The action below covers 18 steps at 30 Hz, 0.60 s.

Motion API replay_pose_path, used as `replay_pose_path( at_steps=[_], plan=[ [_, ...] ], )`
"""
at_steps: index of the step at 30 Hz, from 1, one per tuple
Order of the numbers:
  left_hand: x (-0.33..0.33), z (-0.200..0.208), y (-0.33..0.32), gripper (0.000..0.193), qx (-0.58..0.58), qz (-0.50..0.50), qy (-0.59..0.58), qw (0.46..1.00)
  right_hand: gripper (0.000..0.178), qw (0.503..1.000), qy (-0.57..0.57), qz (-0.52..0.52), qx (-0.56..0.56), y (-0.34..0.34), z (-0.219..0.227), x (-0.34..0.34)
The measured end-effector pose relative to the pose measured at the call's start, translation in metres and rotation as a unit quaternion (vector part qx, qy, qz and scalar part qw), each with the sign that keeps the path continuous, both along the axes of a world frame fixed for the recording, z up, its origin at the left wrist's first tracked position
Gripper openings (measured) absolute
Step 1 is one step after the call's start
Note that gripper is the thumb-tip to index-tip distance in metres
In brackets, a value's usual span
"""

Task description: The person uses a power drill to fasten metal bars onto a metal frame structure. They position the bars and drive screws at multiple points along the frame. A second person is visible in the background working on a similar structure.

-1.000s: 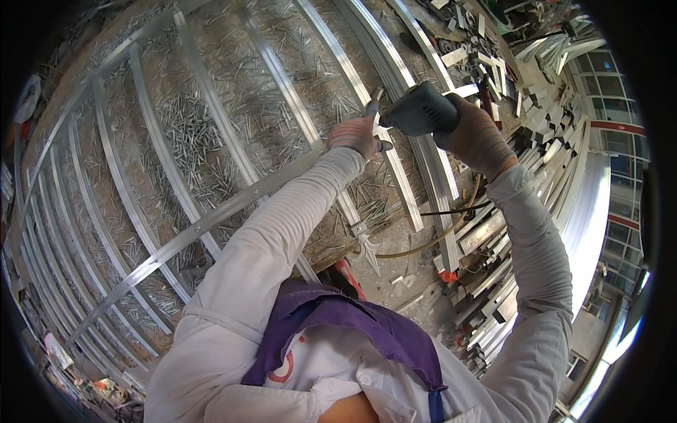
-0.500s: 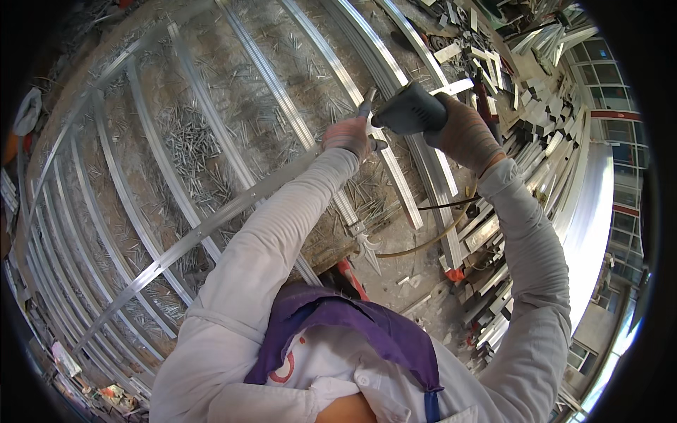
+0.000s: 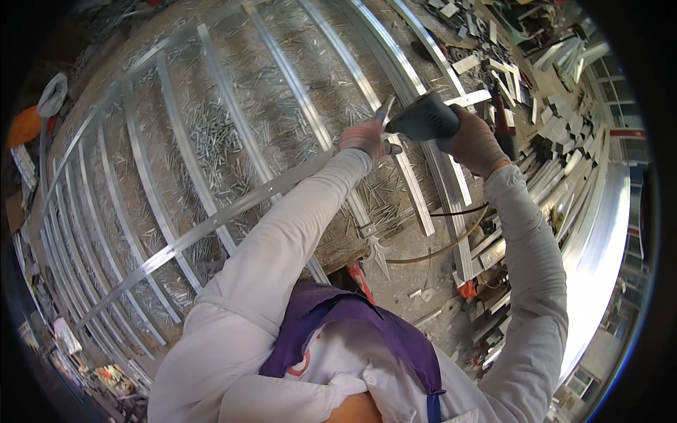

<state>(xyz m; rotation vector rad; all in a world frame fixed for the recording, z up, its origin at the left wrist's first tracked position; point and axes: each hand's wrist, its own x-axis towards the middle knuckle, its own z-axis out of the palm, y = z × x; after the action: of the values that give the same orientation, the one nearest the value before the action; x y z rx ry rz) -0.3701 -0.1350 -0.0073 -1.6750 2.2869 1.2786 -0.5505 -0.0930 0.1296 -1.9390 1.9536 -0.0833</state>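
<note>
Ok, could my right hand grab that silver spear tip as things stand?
Probably not just yet: your right hand is wrapped around the drill. Otherwise the way looks fairly free, since the spear tip sits on your near side with nothing visible lying over it.

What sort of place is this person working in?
Probably a metalworking shop: parallel silver metal bars joined by a crossbar, a scatter of small metal pins beneath, and a dark handheld power tool in the right hand all suggest it.
</note>
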Motion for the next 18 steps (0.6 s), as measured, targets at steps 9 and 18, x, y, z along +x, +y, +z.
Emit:
replay_pose_path(
  at_steps=[9,18],
  plan=[
    [0.000,0.006,0.003,0.101,-0.008,0.005,-0.021,1.000,0.044,0.969,-0.219,-0.079,-0.077,0.051,0.012,-0.016],
    [-0.010,-0.012,-0.003,0.112,-0.016,-0.020,-0.050,0.998,0.040,0.742,-0.494,-0.406,-0.199,0.218,-0.010,-0.021]
  ],
)
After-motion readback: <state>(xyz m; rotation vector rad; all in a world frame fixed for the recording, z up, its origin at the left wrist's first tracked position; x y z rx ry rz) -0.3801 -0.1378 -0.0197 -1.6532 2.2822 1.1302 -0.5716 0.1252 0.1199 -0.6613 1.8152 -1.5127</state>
